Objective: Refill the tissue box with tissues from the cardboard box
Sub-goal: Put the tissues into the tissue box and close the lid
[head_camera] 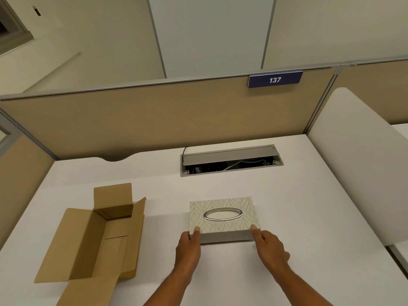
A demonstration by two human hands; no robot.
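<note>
Left hand (187, 245) and right hand (269, 245) pinch near corners of the pale patterned rectangular tissue box (223, 225); open brown cardboard box (88, 244) looks empty, so probably settle it and release

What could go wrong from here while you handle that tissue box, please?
The left hand and right hand hold the tissue box only at its near corners, so lifting it might let the far end dip or slip. The open cable hatch lies beyond it; a push forward could snag there.
</note>
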